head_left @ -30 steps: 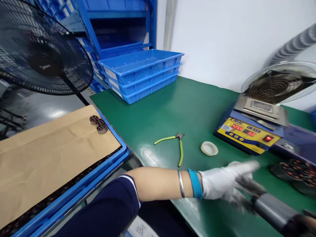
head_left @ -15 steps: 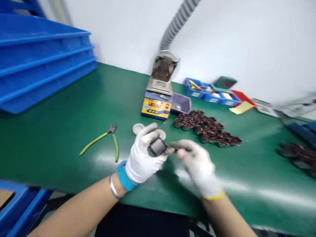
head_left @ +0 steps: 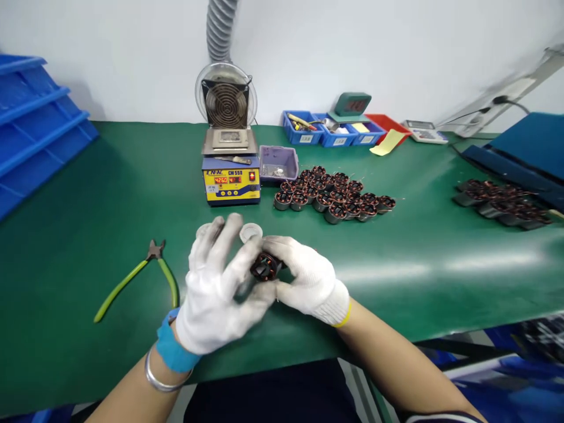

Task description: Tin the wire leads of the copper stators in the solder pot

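A round black part with copper windings (head_left: 265, 267) is between my two white-gloved hands, its open end facing up toward the camera. My right hand (head_left: 306, 276) grips it from the right with thumb and fingers. My left hand (head_left: 222, 288) has its thumb and index finger at the part's left side, and its other fingers are spread. A small white round dish (head_left: 251, 232) lies just beyond the fingers. Green-handled cutters (head_left: 154, 251) lie to the left, jaws pointing away. Several similar wound parts (head_left: 337, 197) stand grouped at the right, beyond my right hand.
A yellow-fronted heating unit (head_left: 231, 182) stands at the back below a grey hose (head_left: 221, 29), beside a purple tray (head_left: 278, 163). Small blue bins (head_left: 304, 128), a green clock (head_left: 352, 104) and a red tray (head_left: 388, 126) line the wall. Blue crates (head_left: 39, 129) are stacked left.
The view has swung to the right. My hands have come together, and the held part has turned from its side to show its wound end. My left fingers have spread more.
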The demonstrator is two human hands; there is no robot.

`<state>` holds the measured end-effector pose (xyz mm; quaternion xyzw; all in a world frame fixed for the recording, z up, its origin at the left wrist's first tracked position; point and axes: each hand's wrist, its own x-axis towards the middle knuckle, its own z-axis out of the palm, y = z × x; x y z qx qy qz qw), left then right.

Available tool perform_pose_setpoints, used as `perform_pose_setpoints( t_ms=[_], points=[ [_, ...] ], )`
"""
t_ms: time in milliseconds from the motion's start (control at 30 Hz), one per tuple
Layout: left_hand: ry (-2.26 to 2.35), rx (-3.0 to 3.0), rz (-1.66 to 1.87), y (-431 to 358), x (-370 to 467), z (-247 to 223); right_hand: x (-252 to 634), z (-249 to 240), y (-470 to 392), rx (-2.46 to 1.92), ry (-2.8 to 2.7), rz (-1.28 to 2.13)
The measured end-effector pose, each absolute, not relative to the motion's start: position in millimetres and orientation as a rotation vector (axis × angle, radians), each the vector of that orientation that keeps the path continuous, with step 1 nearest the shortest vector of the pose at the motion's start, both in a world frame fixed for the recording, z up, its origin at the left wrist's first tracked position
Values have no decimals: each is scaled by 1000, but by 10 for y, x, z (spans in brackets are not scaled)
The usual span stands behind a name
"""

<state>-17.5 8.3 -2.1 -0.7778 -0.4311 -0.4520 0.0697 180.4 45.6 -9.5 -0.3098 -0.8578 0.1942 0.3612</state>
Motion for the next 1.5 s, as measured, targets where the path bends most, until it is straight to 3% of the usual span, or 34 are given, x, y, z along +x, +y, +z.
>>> perform_pose_setpoints(
  t_ms=[100, 167, 300, 367, 533, 700, 867, 933, 1067, 1133, 1200, 1333, 1500],
  points=[
    [-1525, -2475, -1174, 148, -243, 15, 1848, -72, 490, -744, -2256, 393],
    [-1657, -2642, -1282, 144, -280, 71, 1877, -32, 500, -733, -2239, 349],
    [-1677, -2138, -2250, 128, -339, 178, 1915, 41, 506, -712, -2197, 362],
    [-1682, -1812, -2435, 148, -337, 182, 1909, 41, 502, -691, -2205, 374],
    [-2128, -2419, -1918, 156, -240, 109, 1882, 8, 474, -671, -2250, 377],
    [-2027, -1954, -2394, 158, -241, 140, 1886, 23, 480, -705, -2169, 441],
    [-2408, -2589, -1988, 153, -169, 156, 1880, 10, 476, -724, -2137, 429],
    [-2389, -2447, -2117, 155, -158, 146, 1879, 17, 453, -775, -2133, 448],
    [-2092, -1565, -2664, 226, -259, 159, 1887, 78, 443, -893, -2070, 437],
    [-1988, -1387, -2729, 243, -285, 156, 1883, 112, 493, -968, -2109, 384],
    [-2016, -1676, -2524, 208, -240, 117, 1866, 134, 585, -1121, -2177, 352],
    [-1655, -2785, -1634, 52, -20, -61, 1787, 168, 826, -1568, -2253, 403],
    [-1512, -3034, -966, -8, 93, -197, 1651, 257, 1030, -1644, -2465, 333]
  ],
)
